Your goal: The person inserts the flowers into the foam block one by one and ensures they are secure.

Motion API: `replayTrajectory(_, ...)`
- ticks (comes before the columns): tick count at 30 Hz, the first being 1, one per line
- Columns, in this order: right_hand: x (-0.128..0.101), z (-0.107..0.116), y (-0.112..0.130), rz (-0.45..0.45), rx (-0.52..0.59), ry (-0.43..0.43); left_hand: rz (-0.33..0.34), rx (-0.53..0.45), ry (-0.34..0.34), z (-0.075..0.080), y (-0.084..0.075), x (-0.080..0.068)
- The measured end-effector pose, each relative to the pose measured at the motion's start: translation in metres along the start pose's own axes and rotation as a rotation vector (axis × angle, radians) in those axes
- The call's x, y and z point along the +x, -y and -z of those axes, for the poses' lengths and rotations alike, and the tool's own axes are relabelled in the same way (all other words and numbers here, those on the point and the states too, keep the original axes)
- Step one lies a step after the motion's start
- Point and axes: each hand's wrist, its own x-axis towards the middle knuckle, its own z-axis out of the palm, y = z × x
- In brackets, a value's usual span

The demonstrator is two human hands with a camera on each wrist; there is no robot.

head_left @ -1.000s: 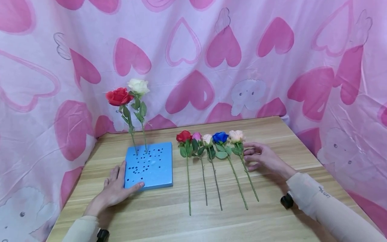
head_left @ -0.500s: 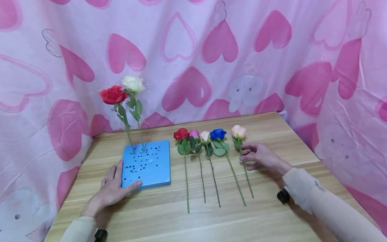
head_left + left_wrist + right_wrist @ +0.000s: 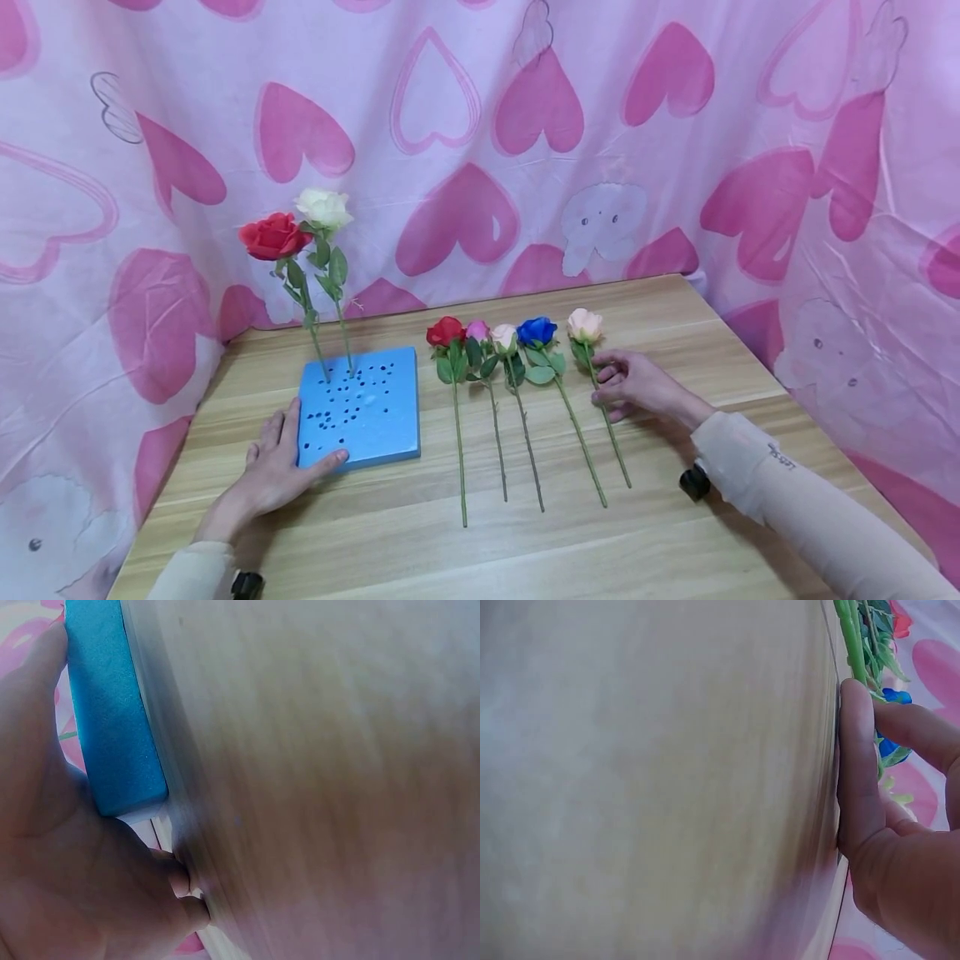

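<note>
My left hand (image 3: 273, 471) rests at the near left corner of a blue foam block (image 3: 397, 417) pierced with several holes. Its fingers lie along the block's left side and the thumb touches the front edge. A red rose (image 3: 275, 237) and a white rose (image 3: 324, 208) stand upright in the block. On the right, my right hand (image 3: 645, 386) pinches the green stem of a pale pink rose (image 3: 585, 325) between thumb and fingers. In the right wrist view the thumb (image 3: 857, 750) meets the stem (image 3: 850, 645).
Left of the held rose lie a blue rose (image 3: 537, 332), a cream rose (image 3: 504, 337), a bright pink rose (image 3: 477, 331) and another red rose (image 3: 446, 331), stems toward me. A pink heart-print cloth (image 3: 457, 217) hangs behind the wooden table (image 3: 390, 533).
The pale pink rose has shifted a little away from the blue rose, and my right fingers have closed in on its stem. My left hand stays at the foam block. The head view drifted slightly.
</note>
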Motion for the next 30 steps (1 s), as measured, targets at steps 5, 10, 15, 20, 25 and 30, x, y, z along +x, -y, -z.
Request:
replayTrajectory(5, 0.001, 0.002, -0.004, 0.005, 0.044, 0.010, 0.010, 0.008, 0.008, 0.001, 0.000, 0.000)
replayTrajectory(10, 0.000, 0.005, -0.004, -0.010, 0.069, 0.006, 0.012, 0.011, 0.011, 0.001, 0.000, 0.000)
replayTrajectory(15, -0.003, 0.009, -0.001, -0.005, 0.066, 0.027, 0.010, 0.023, 0.011, 0.000, 0.001, 0.001)
replayTrajectory(20, -0.003, 0.013, 0.004, -0.005, 0.108, 0.051, 0.016, 0.016, 0.014, 0.000, 0.001, 0.001)
replayTrajectory(25, -0.002, 0.016, 0.013, 0.027, 0.168, 0.051, 0.015, 0.011, 0.008, 0.000, 0.001, 0.001)
replayTrajectory(30, -0.003, 0.018, 0.024, 0.075, 0.191, 0.013, 0.003, 0.013, 0.001, -0.001, 0.002, 0.001)
